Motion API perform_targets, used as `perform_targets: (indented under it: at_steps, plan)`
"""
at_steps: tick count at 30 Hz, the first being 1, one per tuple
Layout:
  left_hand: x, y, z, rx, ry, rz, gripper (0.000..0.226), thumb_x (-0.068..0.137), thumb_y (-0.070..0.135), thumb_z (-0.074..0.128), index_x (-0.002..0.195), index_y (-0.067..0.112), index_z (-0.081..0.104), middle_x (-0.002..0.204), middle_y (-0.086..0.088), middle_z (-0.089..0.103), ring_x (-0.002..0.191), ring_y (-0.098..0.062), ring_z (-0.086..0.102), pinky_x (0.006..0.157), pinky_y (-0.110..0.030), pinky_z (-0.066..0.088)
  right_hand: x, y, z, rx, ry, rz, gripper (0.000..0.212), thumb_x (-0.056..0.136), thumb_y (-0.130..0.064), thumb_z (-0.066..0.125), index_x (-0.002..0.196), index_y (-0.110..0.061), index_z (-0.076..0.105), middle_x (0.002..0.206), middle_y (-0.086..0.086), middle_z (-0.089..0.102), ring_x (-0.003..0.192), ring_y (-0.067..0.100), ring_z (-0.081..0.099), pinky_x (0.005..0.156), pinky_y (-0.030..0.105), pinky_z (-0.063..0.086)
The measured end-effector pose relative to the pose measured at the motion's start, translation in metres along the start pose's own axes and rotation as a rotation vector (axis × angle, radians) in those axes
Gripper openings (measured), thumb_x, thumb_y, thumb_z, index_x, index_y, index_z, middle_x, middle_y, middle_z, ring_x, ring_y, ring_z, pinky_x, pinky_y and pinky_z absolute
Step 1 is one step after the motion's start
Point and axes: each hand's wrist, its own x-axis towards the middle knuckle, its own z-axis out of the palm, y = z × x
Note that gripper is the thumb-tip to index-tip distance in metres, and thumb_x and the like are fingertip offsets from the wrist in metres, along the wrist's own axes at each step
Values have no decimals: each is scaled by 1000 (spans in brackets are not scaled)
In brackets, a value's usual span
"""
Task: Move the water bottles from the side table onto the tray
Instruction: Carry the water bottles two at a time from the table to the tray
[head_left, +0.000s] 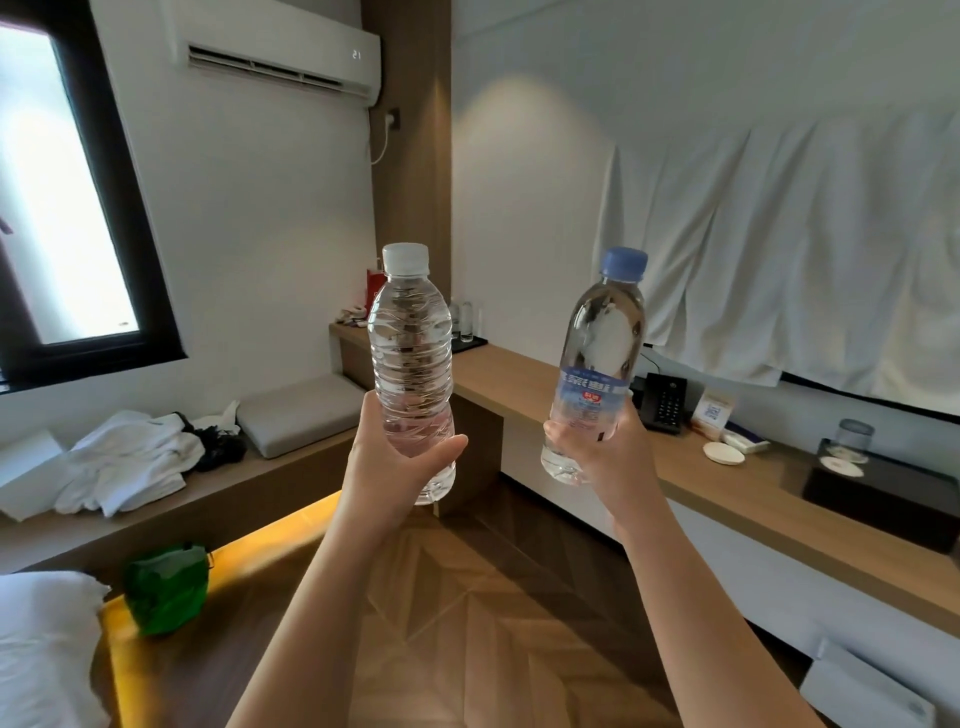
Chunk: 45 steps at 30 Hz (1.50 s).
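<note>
**Head view: two bottles held up, one in each hand**

- White-cap bottle: in the air at centre frame, over the wood floor. Cap up, long axis near vertical, top leaning a little left. Clear, ribbed, no label seen.
- Left hand: arm reaches up and forward from the bottom of the frame. Fingers are curled round the bottle's lower third and the thumb lies across the front. The base sticks out below the hand.
- Blue-cap bottle: in the air right of centre, in front of the counter. Cap up, long axis tilted, top leaning right and base towards the left. Blue label sits on the lower half.
- Right hand: arm raised from bottom right. Fingers wrap the bottle just under the label, with fingertips showing on its left side. The base sticks out below the grip.
- The bottles are apart and not touching, caps at about the same height.
- Tray: dark, at the far end of the counter behind the white-cap bottle, with glasses standing on it. Well apart from both bottles.
- Also on the counter: phone, coaster, black box.
- Left side: bench with towels and a cushion, green bag below, AC unit on the wall.
- White sheet hangs on the right wall.
</note>
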Motion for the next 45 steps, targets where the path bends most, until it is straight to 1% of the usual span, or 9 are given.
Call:
perform_targets:
  at_steps: [2,6,14,19,22,30,37,42,45]
  plan:
    - [8,-5,-6,-4,-5,-7,74,68,28,85,123,38,37,108,20,57,98,2,58,87,-29,48,5,0,2,-3,10,1,57,77,-19,81,127,-22,54,111,-5,67,102,11,64,89,29,51]
    - [28,-16,-10,-18,-4,-28,74,68,27,86,124,38,39,112,15,59,103,-5,60,89,-33,50,19,6,8,-7,16,7,56,77,-18,81,126,-21,54,109,-5,66,98,7,64,75,18,49]
    - [87,-43,-4,-18,42,-56,76,68,23,86,125,36,38,112,10,59,103,-11,60,90,-36,50,81,30,28,-35,12,1,57,76,-17,82,125,-19,54,108,-3,67,99,10,66,79,21,51]
    - [141,-60,15,-5,76,-27,71,71,18,84,120,36,37,103,19,55,92,2,57,74,-18,45,145,58,46,-60,-13,-10,61,74,-24,84,126,-21,53,110,-3,68,100,12,67,87,29,54]
    - [179,-72,29,5,104,-25,69,71,17,83,119,35,37,101,19,55,90,3,57,71,-14,43,189,74,56,-64,-44,-21,61,74,-25,84,125,-23,52,111,-4,68,99,11,67,88,31,55]
    - [263,-104,53,80,187,-14,71,69,21,85,122,33,39,114,3,58,103,-16,59,88,-34,49,298,104,80,-84,-115,-66,67,73,-31,84,130,-26,47,115,-4,66,101,12,66,89,31,54]
    - [319,-138,58,100,222,-35,69,68,24,86,120,34,41,112,3,60,103,-18,61,89,-39,49,359,119,109,-95,-139,-80,71,77,-28,81,135,-26,41,118,-5,62,102,12,62,75,15,45]
    - [372,-170,59,130,208,-17,68,71,23,84,119,33,38,113,1,58,102,-20,60,88,-40,50,401,141,138,-63,-146,-93,71,74,-33,83,132,-25,43,117,-1,64,103,15,66,91,36,56]
    - [410,-195,59,95,210,-15,70,68,28,85,121,34,40,113,1,60,102,-19,61,89,-39,50,426,157,162,-78,-110,-143,79,65,-46,78,131,-20,46,111,-1,65,97,13,67,86,34,59]
